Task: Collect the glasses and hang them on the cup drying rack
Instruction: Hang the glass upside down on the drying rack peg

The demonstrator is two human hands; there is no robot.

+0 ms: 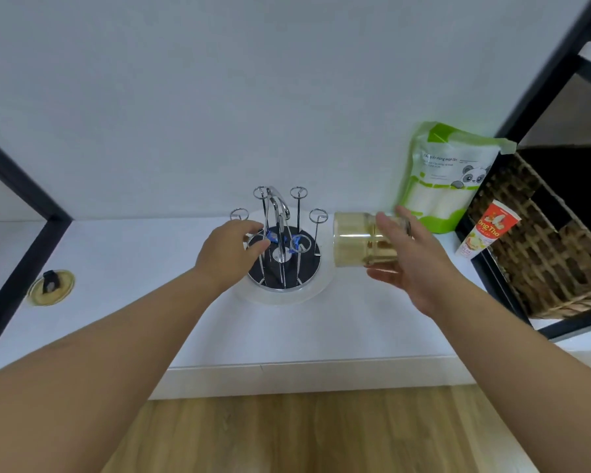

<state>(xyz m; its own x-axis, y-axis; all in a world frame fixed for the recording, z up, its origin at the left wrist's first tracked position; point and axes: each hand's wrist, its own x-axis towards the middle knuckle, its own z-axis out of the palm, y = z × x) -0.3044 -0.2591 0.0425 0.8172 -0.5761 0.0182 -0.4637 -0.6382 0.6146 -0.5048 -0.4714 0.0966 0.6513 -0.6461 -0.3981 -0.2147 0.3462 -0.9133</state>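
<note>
Right hand grips a tipped yellowish glass beside the rack — left hand pinches a prong.

Yellowish glass tipped sideways, held beside chrome cup rack on white counter

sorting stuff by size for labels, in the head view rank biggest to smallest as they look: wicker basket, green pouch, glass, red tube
1. wicker basket
2. green pouch
3. glass, held nearer the camera in the right hand, so unsure
4. red tube
</note>
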